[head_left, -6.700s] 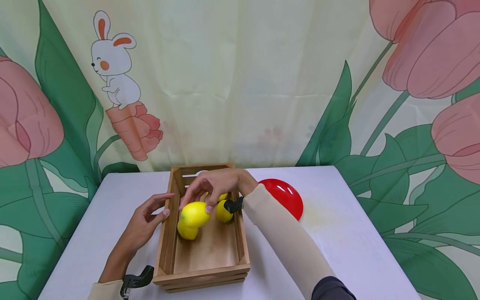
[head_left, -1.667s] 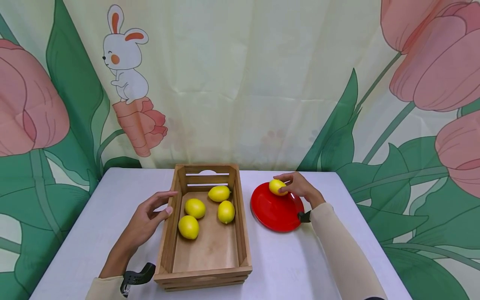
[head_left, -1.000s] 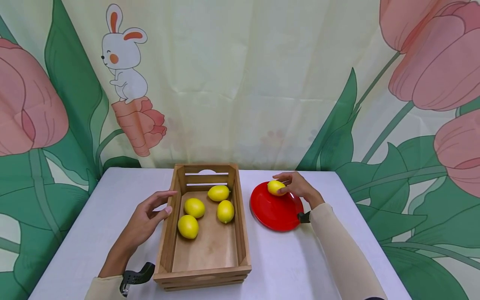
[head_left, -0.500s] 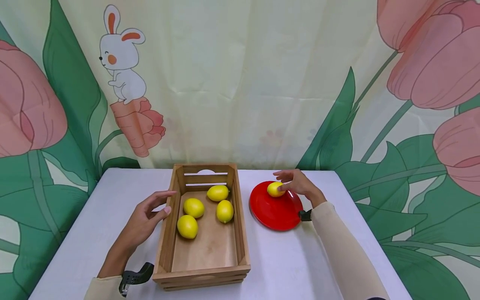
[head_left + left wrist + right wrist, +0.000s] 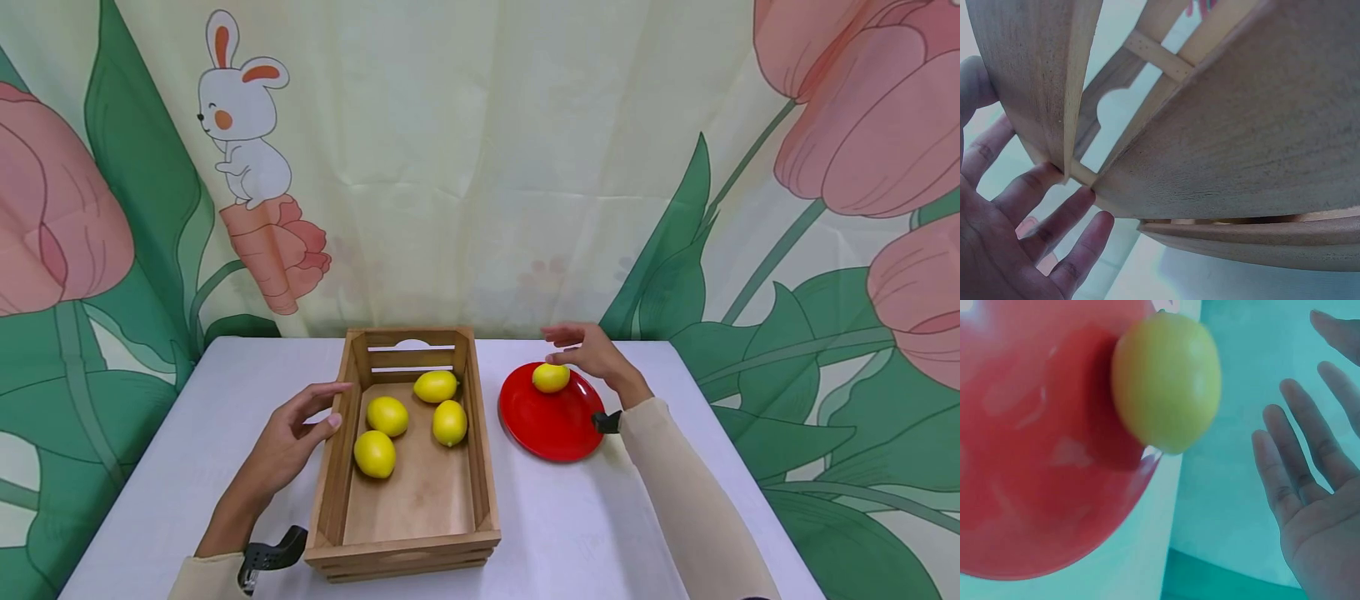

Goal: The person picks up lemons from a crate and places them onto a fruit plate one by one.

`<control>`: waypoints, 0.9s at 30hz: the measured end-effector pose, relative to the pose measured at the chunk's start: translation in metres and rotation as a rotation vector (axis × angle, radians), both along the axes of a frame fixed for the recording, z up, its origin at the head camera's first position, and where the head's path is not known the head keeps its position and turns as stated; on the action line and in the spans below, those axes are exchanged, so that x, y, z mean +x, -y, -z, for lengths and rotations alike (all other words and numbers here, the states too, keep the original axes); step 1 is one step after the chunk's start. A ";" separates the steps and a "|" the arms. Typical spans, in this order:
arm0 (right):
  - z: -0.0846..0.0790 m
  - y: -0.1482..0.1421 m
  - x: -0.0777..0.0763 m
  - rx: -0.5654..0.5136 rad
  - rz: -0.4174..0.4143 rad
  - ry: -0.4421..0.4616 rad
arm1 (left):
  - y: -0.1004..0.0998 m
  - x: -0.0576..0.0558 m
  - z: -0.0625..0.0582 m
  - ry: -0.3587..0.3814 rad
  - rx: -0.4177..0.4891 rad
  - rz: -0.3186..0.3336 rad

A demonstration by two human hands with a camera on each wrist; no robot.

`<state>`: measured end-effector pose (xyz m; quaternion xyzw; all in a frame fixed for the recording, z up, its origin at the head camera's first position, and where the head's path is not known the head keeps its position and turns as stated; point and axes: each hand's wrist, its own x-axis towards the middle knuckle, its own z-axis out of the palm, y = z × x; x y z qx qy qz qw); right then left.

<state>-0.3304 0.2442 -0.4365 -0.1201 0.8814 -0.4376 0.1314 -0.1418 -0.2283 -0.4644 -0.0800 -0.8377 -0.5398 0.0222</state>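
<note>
A yellow lemon (image 5: 551, 378) lies on the far part of the red plate (image 5: 551, 429), right of the wooden crate (image 5: 405, 550). Just above and behind it my right hand (image 5: 596, 350) hovers with fingers extended. The right wrist view shows a gap between those fingers and the lemon (image 5: 1166, 381). My left hand (image 5: 288, 442) touches the crate's left side with its fingertips, fingers fairly straight, as the left wrist view confirms along the slats (image 5: 1041, 94). Inside the crate are several more lemons, among them a lemon (image 5: 375, 454) near the left wall and a lemon (image 5: 450, 423) near the right.
The crate and plate stand side by side on a white-covered table (image 5: 675, 500). A curtain (image 5: 480, 167) printed with tulips and a rabbit hangs directly behind the table's far edge. A dark camera strap (image 5: 277, 552) sits at the left wrist.
My right hand took a lemon from the crate to the plate, then let go and rose slightly away from it. The left hand has stayed at the crate's side.
</note>
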 end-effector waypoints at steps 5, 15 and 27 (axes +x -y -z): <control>-0.009 0.008 0.002 -0.021 -0.018 -0.048 | 0.000 0.000 0.000 0.004 -0.002 -0.007; -0.034 0.030 0.010 -0.066 -0.077 -0.077 | -0.001 0.000 0.001 -0.010 -0.006 0.000; -0.086 0.064 0.045 -0.150 -0.159 -0.107 | 0.000 0.000 0.002 0.004 -0.004 -0.007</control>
